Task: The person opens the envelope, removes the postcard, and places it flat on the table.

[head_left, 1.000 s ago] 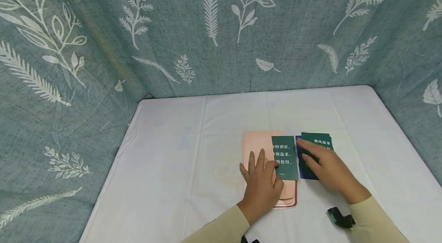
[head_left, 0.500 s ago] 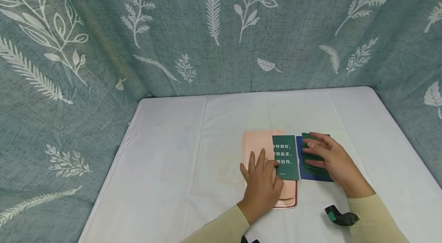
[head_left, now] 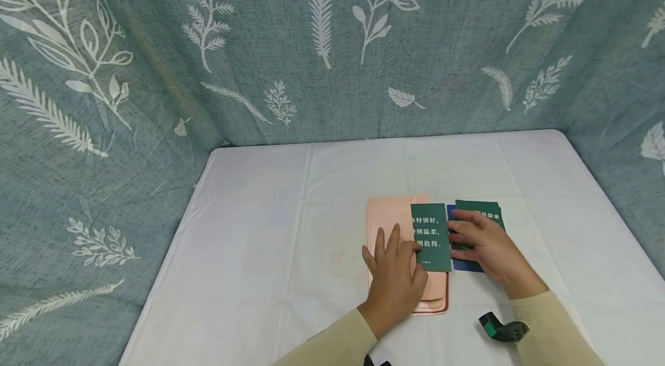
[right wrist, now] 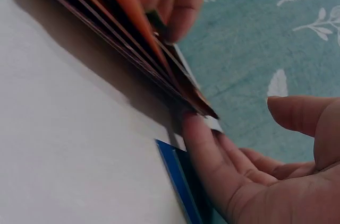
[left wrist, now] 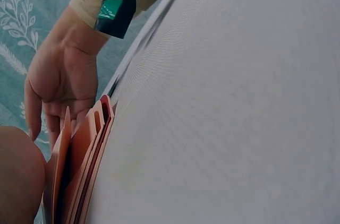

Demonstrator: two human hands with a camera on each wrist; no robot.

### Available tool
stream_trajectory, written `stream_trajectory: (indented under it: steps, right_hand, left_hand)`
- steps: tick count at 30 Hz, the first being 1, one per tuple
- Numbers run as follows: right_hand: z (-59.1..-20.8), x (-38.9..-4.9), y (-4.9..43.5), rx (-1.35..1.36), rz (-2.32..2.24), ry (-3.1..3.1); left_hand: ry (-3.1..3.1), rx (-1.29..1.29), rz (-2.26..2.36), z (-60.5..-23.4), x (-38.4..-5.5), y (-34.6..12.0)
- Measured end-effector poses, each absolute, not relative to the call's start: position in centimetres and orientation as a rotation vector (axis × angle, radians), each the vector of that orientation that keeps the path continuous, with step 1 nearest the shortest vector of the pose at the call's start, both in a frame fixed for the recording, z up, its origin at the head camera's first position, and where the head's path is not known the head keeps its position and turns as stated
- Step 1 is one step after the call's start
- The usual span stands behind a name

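A pale pink, layered booklet [head_left: 389,210] lies on the white table. A green card [head_left: 431,221] with white lettering sticks out to its right, its left part hidden under a pink page. My left hand [head_left: 392,279] rests spread on that page, with the index finger reaching the card's left edge. Beside the card's right edge is my right hand [head_left: 493,250]; its fingertips touch there in the right wrist view, the thumb standing apart. Under and behind that hand lie several green cards [head_left: 480,206] on a blue one [head_left: 462,266]. The booklet's layers [left wrist: 90,144] fan apart in the left wrist view.
White cloth covers the table [head_left: 270,227], whose far edge meets a teal leaf-patterned curtain [head_left: 332,94]. A dark wrist camera [head_left: 503,328] with a green patch sits at the right sleeve [head_left: 545,320].
My right hand lifted back from the blue and green cards, then moved left to the protruding card's right edge. My left hand stayed in place on the booklet.
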State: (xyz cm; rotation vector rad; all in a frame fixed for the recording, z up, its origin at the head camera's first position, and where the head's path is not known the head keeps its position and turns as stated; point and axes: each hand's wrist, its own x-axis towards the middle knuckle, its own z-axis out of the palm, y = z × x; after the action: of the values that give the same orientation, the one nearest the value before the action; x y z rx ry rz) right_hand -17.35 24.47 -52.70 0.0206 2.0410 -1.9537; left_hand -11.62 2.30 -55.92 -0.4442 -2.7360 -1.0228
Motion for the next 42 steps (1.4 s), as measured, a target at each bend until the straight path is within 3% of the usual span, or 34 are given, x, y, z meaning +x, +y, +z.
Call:
stream_trajectory:
  steps: [18, 42]
  right_hand:
    - [-52.9, -17.3, 23.1, 0.056, -1.864, 2.146]
    - [-52.4, -17.1, 26.2, 0.146, -1.846, 2.272]
  left_hand:
    - [-2.743, -0.438, -1.023, -55.9, -11.5, 2.2]
    - [-2.725, -0.428, -1.043, -55.8, -11.4, 2.3]
